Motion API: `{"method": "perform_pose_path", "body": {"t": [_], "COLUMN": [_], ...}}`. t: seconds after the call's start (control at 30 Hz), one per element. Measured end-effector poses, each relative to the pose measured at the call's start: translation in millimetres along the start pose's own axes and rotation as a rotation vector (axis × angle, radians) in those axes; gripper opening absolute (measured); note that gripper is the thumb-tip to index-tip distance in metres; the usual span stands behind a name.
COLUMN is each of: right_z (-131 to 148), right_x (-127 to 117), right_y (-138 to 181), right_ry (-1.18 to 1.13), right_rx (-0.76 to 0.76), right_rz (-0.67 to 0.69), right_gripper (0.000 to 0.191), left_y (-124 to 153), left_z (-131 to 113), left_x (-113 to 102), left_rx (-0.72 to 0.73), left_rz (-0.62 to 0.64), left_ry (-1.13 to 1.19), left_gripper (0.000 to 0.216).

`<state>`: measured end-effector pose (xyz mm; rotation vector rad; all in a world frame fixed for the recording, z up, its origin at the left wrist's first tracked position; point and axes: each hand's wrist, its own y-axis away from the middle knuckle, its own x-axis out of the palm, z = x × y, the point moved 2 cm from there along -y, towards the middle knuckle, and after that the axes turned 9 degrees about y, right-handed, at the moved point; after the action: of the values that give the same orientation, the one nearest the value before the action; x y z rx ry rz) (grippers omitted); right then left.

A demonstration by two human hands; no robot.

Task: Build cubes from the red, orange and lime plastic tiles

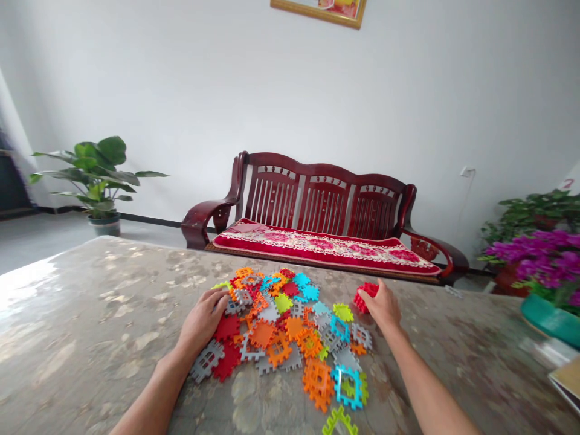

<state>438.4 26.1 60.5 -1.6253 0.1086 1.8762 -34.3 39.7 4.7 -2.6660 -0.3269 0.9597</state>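
A pile of flat interlocking plastic tiles (290,326) in red, orange, grey, blue and green lies on the patterned table (90,326). My left hand (203,319) rests on the pile's left edge, fingers curled over red and grey tiles. My right hand (384,305) sits to the right of the pile, fingers closed around a red tile block (365,296) standing apart from the heap. A lone green tile (339,422) lies near the front edge.
A dark wooden bench (317,211) with a red cushion stands behind the table. A potted green plant (97,175) is at back left. Purple flowers (544,254) in a teal pot and some books (562,368) sit at the right.
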Motion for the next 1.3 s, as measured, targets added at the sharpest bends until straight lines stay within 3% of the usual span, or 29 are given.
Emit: {"method": "perform_pose_path", "body": {"t": [0.23,0.37,0.53,0.63,0.77,0.93,1.2,1.3], "right_z": [-9.2,-35.2,-47.1,-34.8,-19.2,-15.2,-4.2,-2.4], "right_x": [1.3,-4.8,-21.4,-22.7,-15.3,-6.9,-11.7,-11.7], "right_y": [-18.2,-42.2,-57.9,-58.3,-61.8,-73.0,-72.7,-69.2], "right_ry": [-0.08,-0.318,0.046,0.241,0.333,0.349,0.309,0.283], "right_rx": [-0.067,-0.324,-0.674,-0.784,-0.846,-0.849,-0.93,-0.918], "right_rz": [0.122,0.259,0.298,0.378,0.451,0.494,0.54,0.557], "right_gripper": [0.096,0.101,0.111,0.115,0.117,0.106,0.059,0.056], "left_y": [0.1,-0.4,-0.5,-0.3,0.2,1.2,1.2,1.1], "left_z": [0.5,2.4,1.6,0.3,-0.7,-1.7,-3.5,-4.6], "left_x": [0.4,1.2,1.7,1.2,0.2,-0.8,-2.1,-2.8], "left_rx": [0.005,-0.002,0.006,0.004,0.008,0.007,-0.005,-0.005], "left_rz": [-0.001,0.013,0.008,0.003,0.002,0.004,0.007,-0.001], "left_ry": [0.0,-0.003,-0.008,-0.012,-0.009,-0.013,-0.011,-0.007], "left_gripper": [0.054,0.055,0.054,0.054,0.054,0.054,0.055,0.054]}}
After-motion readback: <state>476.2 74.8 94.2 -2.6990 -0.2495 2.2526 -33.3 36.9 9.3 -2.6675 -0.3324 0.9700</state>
